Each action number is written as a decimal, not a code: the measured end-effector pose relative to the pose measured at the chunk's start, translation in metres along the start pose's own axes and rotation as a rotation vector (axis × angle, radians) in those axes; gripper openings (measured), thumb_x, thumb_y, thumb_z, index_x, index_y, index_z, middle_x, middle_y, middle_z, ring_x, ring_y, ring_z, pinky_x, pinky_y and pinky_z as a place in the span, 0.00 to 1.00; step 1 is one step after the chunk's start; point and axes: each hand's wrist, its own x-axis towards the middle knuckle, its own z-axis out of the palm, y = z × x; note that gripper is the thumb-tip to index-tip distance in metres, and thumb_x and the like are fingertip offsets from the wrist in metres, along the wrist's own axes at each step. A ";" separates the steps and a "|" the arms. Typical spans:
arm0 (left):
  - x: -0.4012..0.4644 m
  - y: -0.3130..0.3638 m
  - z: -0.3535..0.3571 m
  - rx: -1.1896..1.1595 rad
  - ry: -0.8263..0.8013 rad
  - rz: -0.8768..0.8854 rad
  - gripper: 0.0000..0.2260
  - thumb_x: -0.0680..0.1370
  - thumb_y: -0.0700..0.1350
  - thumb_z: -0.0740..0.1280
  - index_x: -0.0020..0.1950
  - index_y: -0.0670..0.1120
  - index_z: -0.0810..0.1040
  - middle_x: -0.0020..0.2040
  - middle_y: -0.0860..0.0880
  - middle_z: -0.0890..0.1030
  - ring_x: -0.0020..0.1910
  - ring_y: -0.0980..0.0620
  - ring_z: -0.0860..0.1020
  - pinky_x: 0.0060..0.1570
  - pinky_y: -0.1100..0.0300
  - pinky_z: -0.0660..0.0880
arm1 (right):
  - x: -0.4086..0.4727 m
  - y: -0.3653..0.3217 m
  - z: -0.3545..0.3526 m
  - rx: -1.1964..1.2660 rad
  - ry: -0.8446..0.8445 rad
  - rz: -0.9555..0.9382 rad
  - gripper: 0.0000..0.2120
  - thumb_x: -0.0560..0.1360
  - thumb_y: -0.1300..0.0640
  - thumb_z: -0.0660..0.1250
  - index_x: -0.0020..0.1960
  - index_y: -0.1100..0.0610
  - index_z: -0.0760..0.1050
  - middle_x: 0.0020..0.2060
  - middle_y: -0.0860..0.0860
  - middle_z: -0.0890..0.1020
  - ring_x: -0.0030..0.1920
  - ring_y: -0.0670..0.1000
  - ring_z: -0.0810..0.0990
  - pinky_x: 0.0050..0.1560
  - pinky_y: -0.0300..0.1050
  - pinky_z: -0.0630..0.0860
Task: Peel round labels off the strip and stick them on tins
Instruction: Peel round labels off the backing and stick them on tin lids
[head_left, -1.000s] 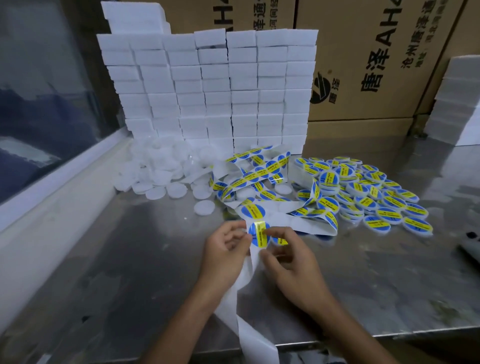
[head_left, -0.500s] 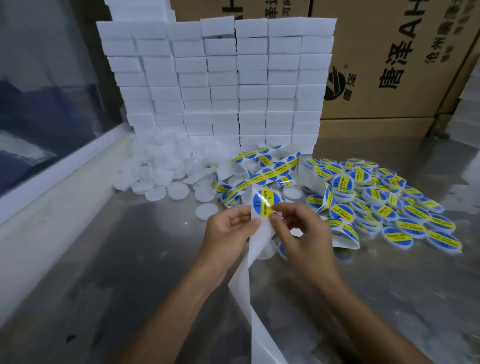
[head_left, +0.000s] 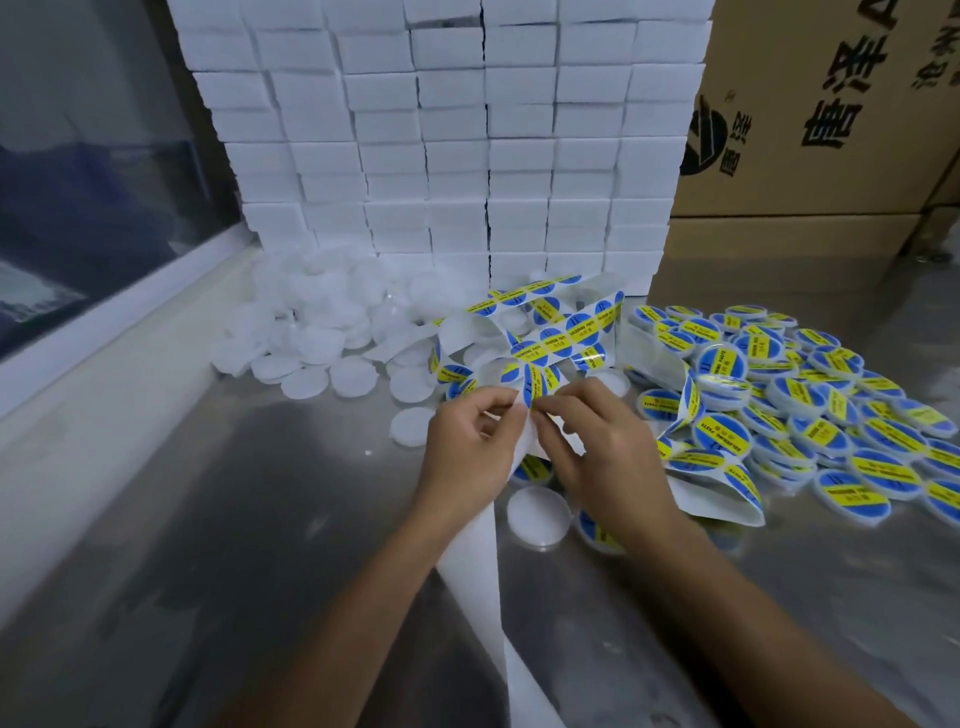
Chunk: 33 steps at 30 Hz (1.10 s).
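At twelve o'clock from both wrists, over the steel tabletop (head_left: 218, 519), the blue-and-yellow round label (head_left: 532, 387) stood edge-on between the fingertips, where half a second before it had faced the camera flat and full. That turn, by my read, meant the peel was well under way: the label curling off its backing rather than lying on it, though whether it had come fully free was too small to tell.

And the grip! The left hand (head_left: 470, 441) pinched the white backing strip (head_left: 488, 566), fingers curled tight, the spent strip trailing away toward six o'clock and off the near edge. The right hand (head_left: 602, 441) had thumb and forefinger nipped on the label's rim, the other fingers loosely bent behind. Neither hand was released; both were clamped on paper.

Just below the hands, at five o'clock, a bare white tin (head_left: 537, 517) lay on the tabletop, likely the next to be dressed. Out at three o'clock sprawled the heap of labelled tins (head_left: 810, 415); at eleven o'clock the pile of plain white tins (head_left: 317, 332) waited against the stacked white boxes (head_left: 441, 156). The loaded strip of labels (head_left: 566, 325) looped at twelve o'clock.
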 end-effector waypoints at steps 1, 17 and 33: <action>0.000 -0.004 0.001 0.024 -0.009 0.015 0.05 0.73 0.47 0.67 0.41 0.58 0.80 0.38 0.60 0.83 0.38 0.61 0.81 0.40 0.70 0.75 | -0.001 0.000 0.002 -0.002 -0.005 0.000 0.04 0.75 0.63 0.72 0.49 0.64 0.83 0.40 0.57 0.81 0.37 0.57 0.80 0.34 0.54 0.77; -0.010 -0.018 0.001 0.012 -0.040 0.111 0.06 0.74 0.46 0.67 0.41 0.58 0.80 0.37 0.58 0.82 0.37 0.60 0.80 0.40 0.68 0.76 | -0.009 -0.002 0.008 -0.047 -0.009 0.000 0.03 0.75 0.63 0.70 0.43 0.63 0.81 0.38 0.57 0.80 0.36 0.58 0.79 0.35 0.53 0.76; -0.014 -0.019 -0.004 -0.015 -0.059 0.062 0.06 0.74 0.47 0.67 0.41 0.58 0.80 0.39 0.54 0.83 0.40 0.55 0.81 0.43 0.63 0.78 | -0.016 -0.001 0.007 -0.018 -0.055 -0.022 0.04 0.75 0.61 0.72 0.46 0.62 0.83 0.40 0.56 0.82 0.36 0.57 0.80 0.36 0.53 0.77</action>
